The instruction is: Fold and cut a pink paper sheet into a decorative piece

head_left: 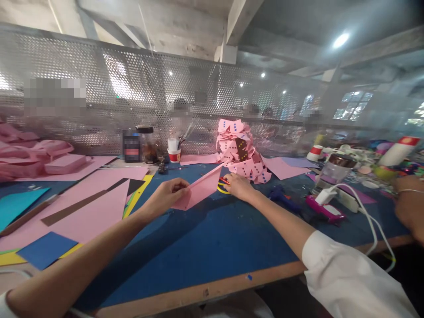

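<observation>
My left hand (174, 190) pinches the left end of a folded pink sheet (202, 187), held slanted above the blue table. To its right, my right hand (239, 185) has its fingers curled at a small round thing with a yellow edge (224, 191); its kind is unclear, as the fingers cover part of it. Just behind my right hand rises a heap of pink pieces (228, 143) printed with blue, yellow and dark dots. Flat pink sheets (99, 207) and a brown strip (76, 207) lie left of my left hand.
A perforated metal screen (192, 84) stands behind the table. At right are a dark blue glue gun (285, 198), a magenta power strip (324, 210) with a white cable, a lidded jar (336, 170) and another person's hand (410, 207). A paper cup (174, 154) stands at the back.
</observation>
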A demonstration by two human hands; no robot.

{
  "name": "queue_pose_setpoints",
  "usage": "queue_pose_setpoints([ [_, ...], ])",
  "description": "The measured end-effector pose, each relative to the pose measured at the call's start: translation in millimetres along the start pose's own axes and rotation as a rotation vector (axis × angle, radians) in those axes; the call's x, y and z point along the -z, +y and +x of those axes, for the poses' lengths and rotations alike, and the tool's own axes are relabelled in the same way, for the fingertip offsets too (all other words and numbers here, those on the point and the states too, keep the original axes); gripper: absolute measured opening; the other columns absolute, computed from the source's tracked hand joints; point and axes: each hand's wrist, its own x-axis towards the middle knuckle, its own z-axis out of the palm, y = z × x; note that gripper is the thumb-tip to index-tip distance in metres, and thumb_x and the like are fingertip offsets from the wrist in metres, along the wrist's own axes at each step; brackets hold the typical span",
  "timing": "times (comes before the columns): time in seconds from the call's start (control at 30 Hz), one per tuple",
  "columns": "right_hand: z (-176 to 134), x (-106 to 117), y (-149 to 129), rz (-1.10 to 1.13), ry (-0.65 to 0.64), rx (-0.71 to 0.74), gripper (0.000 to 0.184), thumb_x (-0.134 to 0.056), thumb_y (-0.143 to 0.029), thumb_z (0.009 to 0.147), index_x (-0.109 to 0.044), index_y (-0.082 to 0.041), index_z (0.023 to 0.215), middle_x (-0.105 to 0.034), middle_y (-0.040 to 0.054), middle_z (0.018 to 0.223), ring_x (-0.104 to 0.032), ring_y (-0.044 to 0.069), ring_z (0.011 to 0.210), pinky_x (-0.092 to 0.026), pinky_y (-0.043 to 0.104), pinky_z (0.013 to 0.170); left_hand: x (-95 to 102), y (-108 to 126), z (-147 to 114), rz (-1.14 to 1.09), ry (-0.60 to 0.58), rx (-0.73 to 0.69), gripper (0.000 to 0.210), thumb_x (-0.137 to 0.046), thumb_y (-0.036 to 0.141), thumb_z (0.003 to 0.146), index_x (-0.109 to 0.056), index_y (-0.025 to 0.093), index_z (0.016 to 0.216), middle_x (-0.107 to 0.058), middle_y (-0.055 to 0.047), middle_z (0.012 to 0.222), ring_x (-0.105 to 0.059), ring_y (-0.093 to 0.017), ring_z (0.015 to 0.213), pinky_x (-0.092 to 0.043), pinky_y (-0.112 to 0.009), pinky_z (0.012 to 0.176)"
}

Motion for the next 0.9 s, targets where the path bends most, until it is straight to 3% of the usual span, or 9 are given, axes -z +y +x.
queue_pose_setpoints([
  [0.37, -4, 13, -18, -0.042, -0.066, -0.123, 0.041, -0.068, -0.033, 0.079, -0.062, -0.016, 0.116, -0.07, 0.0154, 0.114, -0.069, 0.03, 0.101, -0.047, 0.034, 0.079, -0.6, -10, 0, -0.137, 0.01, 0.055, 0.043, -0.071, 0.056, 0.075, -0.068, 0.017, 0.093, -0.069, -0.002, 0.077, -0.061, -0.017, 0.068, -0.045, -0.027, 0.062],
  [0.63, -10, 26, -12, 0.101, -0.091, -0.212, 0.026, -0.072, -0.031, 0.077, -0.066, -0.016, 0.098, -0.074, 0.0159, 0.099, -0.069, 0.034, 0.1, -0.045, 0.035, 0.076, 1.7, -8, 3, -0.167, 0.126, 0.064, 0.044, -0.072, 0.056, 0.072, -0.068, 0.016, 0.092, -0.068, -0.001, 0.074, -0.057, -0.015, 0.063, -0.04, -0.025, 0.059],
  [0.73, -18, 31, -7, 0.238, -0.115, -0.213, 0.017, -0.066, -0.03, 0.083, -0.066, -0.016, 0.092, -0.074, 0.013, 0.092, -0.07, 0.027, 0.089, -0.045, 0.031, 0.069, 3.5, -5, 3, -0.185, 0.18, 0.082, 0.046, -0.073, 0.056, 0.07, -0.068, 0.016, 0.092, -0.068, -0.002, 0.075, -0.058, -0.015, 0.064, -0.04, -0.025, 0.059],
  [0.9, -44, 38, -10, 0.478, -0.188, -0.127, 0.028, -0.054, -0.021, 0.089, -0.059, -0.017, 0.117, -0.074, 0.0075, 0.102, -0.065, 0.013, 0.067, -0.046, 0.023, 0.059, 4.5, 0, 1, -0.229, 0.233, 0.11, 0.046, -0.074, 0.055, 0.069, -0.069, 0.016, 0.092, -0.069, -0.002, 0.075, -0.057, -0.015, 0.062, -0.041, -0.026, 0.059],
])
